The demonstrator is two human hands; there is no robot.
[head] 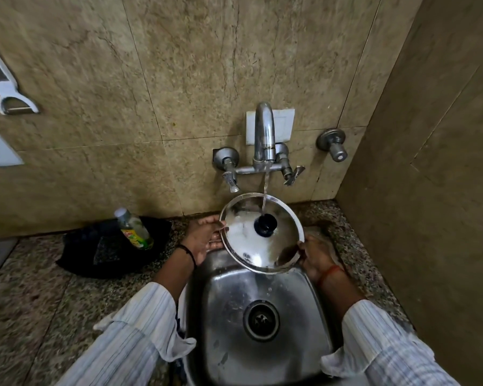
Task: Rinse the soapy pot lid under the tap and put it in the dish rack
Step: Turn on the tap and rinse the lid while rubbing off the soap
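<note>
A round steel pot lid with a black knob sits tilted over the back of the steel sink. My left hand grips its left rim and my right hand grips its lower right rim. A thin stream of water runs from the wall tap and lands on the lid just behind the knob. Water drips off the lid's front edge into the sink. No dish rack is in view.
A dish soap bottle leans in a black holder on the speckled counter to the left. A white peeler hangs on the tiled wall at upper left. A side wall closes in at the right.
</note>
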